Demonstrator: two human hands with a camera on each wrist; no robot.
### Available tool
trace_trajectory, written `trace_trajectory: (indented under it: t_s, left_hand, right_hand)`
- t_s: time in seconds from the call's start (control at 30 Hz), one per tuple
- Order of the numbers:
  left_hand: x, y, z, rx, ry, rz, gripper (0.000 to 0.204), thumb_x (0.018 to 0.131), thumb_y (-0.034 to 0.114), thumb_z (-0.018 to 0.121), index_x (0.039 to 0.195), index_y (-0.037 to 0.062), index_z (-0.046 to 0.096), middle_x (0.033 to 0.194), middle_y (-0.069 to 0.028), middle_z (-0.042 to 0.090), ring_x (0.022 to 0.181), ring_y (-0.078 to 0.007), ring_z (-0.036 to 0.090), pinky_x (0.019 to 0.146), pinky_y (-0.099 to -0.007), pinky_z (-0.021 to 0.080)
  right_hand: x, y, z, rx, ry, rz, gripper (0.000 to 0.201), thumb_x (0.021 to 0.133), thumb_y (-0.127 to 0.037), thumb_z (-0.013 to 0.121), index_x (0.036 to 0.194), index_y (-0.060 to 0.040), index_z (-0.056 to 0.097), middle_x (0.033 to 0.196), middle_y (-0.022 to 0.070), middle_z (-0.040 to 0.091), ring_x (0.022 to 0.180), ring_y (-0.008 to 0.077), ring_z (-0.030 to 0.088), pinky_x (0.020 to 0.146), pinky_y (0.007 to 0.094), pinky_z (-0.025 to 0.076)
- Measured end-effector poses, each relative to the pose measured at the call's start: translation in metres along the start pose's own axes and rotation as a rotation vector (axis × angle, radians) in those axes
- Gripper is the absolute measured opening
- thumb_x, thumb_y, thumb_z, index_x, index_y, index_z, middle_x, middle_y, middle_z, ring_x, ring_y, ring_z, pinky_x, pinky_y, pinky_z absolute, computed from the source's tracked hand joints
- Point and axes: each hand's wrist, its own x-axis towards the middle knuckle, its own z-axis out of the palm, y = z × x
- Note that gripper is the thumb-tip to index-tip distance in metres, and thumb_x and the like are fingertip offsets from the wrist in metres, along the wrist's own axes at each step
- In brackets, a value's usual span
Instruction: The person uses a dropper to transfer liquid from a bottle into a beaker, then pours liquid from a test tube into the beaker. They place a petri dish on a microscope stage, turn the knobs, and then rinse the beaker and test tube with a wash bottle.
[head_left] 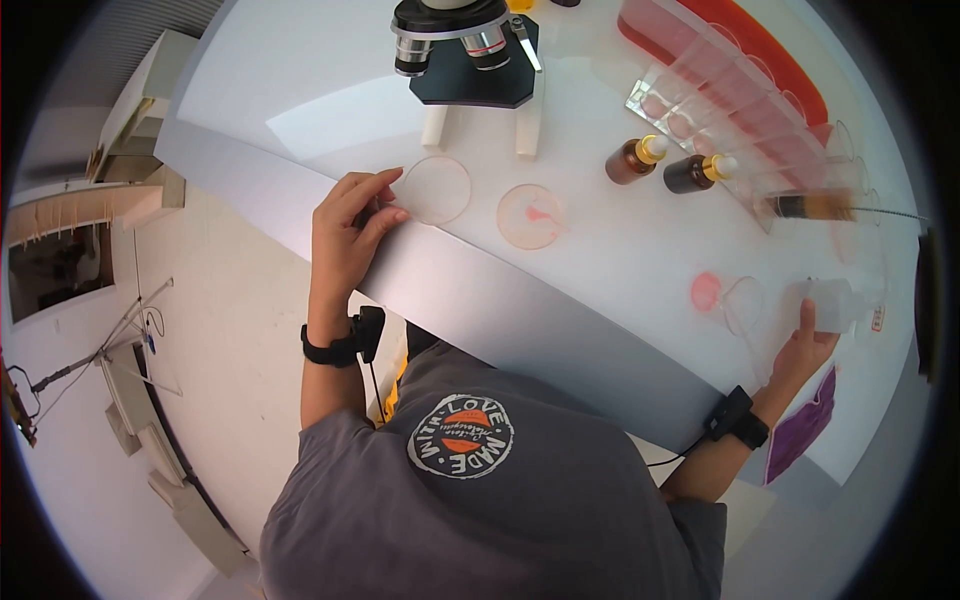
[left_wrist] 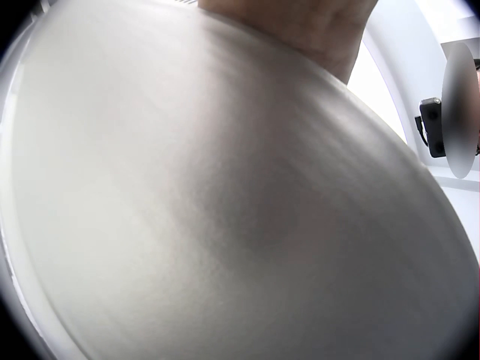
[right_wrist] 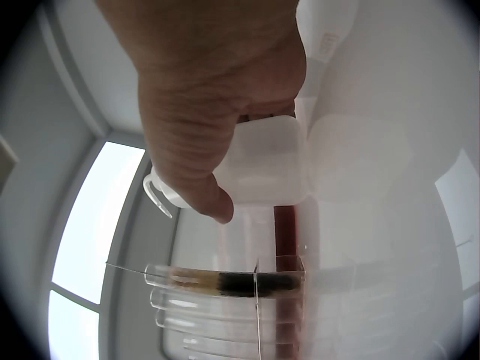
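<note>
At the near table edge, my left hand (head_left: 352, 225) is loosely bent, its thumb and index fingertips right at the rim of a clear petri dish (head_left: 440, 190). A second petri dish (head_left: 530, 217) with a pink smear lies to its right. My right hand (head_left: 808, 350) grips a translucent white plastic bottle (head_left: 832, 303) at the right end of the table. In the right wrist view the bottle (right_wrist: 262, 165) has a bent white spout (right_wrist: 156, 196), and the thumb lies along its side. The left wrist view shows a blurred pale surface (left_wrist: 150, 187), with the fingers hidden.
A microscope (head_left: 475, 70) stands behind the dishes. Two dropper bottles (head_left: 632, 160) lie near a clear test tube rack (head_left: 745, 195), where one tube holds a brush (head_left: 815, 206). Clear glassware (head_left: 743, 303) with pink liquid (head_left: 705, 292) and purple cloth (head_left: 803, 428) are on the right.
</note>
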Motion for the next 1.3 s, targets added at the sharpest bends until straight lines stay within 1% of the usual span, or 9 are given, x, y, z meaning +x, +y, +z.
trace_trajectory:
  t_s: [0.03,0.13,0.23,0.33,0.37,0.5,0.7,0.9,1.3]
  left_hand:
    - [0.0,0.002,0.0,-0.001,-0.003,-0.003,0.042,0.074,0.009,0.082,0.115,0.0071,0.072,0.094,-0.0021,0.063,0.075,-0.011,0.053,0.065,-0.0249,0.044]
    - [-0.001,0.016,0.002,0.077,0.068,0.094,0.047,0.07,0.013,0.084,0.115,0.0079,0.072,0.099,-0.0037,0.063,0.083,-0.0159,0.055,0.07,-0.0289,0.047]
    - [0.001,0.036,0.005,0.276,0.039,0.31,0.05,0.066,0.016,0.085,0.114,0.0088,0.072,0.102,-0.0053,0.062,0.092,-0.0229,0.054,0.075,-0.034,0.048]
    - [0.005,0.068,0.014,0.354,-0.074,0.377,0.051,0.064,0.016,0.085,0.113,0.0096,0.072,0.1,-0.0057,0.061,0.095,-0.0269,0.052,0.077,-0.0374,0.049]
    - [0.006,0.072,0.018,0.373,-0.112,0.379,0.052,0.063,0.014,0.085,0.113,0.0103,0.072,0.102,-0.0052,0.06,0.095,-0.0277,0.052,0.08,-0.0387,0.048]
    - [0.009,0.075,0.029,0.407,-0.206,0.365,0.055,0.065,0.014,0.085,0.118,0.0126,0.07,0.103,-0.0064,0.057,0.099,-0.0283,0.049,0.08,-0.0384,0.049]
    - [0.017,0.084,0.027,0.487,-0.21,0.437,0.052,0.066,0.014,0.084,0.116,0.0091,0.07,0.103,-0.0078,0.057,0.097,-0.0292,0.05,0.083,-0.0396,0.047]
    - [0.026,0.082,0.034,0.468,-0.275,0.462,0.049,0.065,0.011,0.084,0.112,0.0067,0.071,0.101,-0.0079,0.058,0.095,-0.0288,0.051,0.084,-0.0398,0.047]
    - [0.031,0.08,0.036,0.474,-0.325,0.453,0.041,0.066,0.009,0.084,0.105,0.0057,0.073,0.098,-0.008,0.061,0.095,-0.0291,0.054,0.084,-0.0399,0.047]
  right_hand:
    - [0.0,0.0,0.001,0.011,-0.002,-0.005,0.055,0.087,-0.006,0.075,0.135,0.0047,0.05,0.125,0.0123,0.062,0.112,0.0202,0.06,0.097,0.0291,0.045]
    - [0.0,-0.003,0.003,-0.007,0.005,0.004,0.057,0.087,-0.004,0.074,0.137,0.005,0.047,0.128,0.0128,0.06,0.115,0.0212,0.058,0.099,0.0302,0.044]
    - [-0.003,-0.009,0.006,-0.027,0.002,0.02,0.06,0.087,-0.004,0.074,0.139,0.0056,0.045,0.131,0.0134,0.058,0.118,0.022,0.057,0.102,0.0316,0.043]
    - [-0.004,-0.012,0.009,-0.027,-0.007,0.011,0.062,0.087,-0.003,0.073,0.14,0.0061,0.043,0.133,0.0138,0.057,0.12,0.0225,0.056,0.104,0.0329,0.042]
    - [-0.003,-0.011,0.01,-0.025,-0.009,0.006,0.062,0.088,-0.003,0.073,0.141,0.0062,0.042,0.133,0.0139,0.056,0.12,0.0227,0.056,0.105,0.0333,0.042]
    - [-0.004,-0.014,0.01,-0.003,-0.011,0.011,0.066,0.085,0.001,0.073,0.143,0.0058,0.041,0.135,0.0148,0.055,0.122,0.0233,0.055,0.105,0.0337,0.042]
    - [-0.006,-0.02,0.015,-0.001,-0.028,0.001,0.068,0.085,-0.001,0.075,0.143,0.0048,0.041,0.134,0.0131,0.055,0.123,0.022,0.054,0.107,0.0336,0.04]
    - [-0.006,-0.019,0.013,-0.005,-0.032,0.014,0.069,0.084,-0.002,0.076,0.143,0.0045,0.041,0.134,0.0129,0.055,0.122,0.0218,0.054,0.106,0.0336,0.04]
    - [-0.006,-0.021,0.014,-0.008,-0.043,0.012,0.068,0.084,-0.003,0.077,0.142,0.0035,0.041,0.133,0.0132,0.055,0.121,0.022,0.055,0.105,0.0343,0.041]
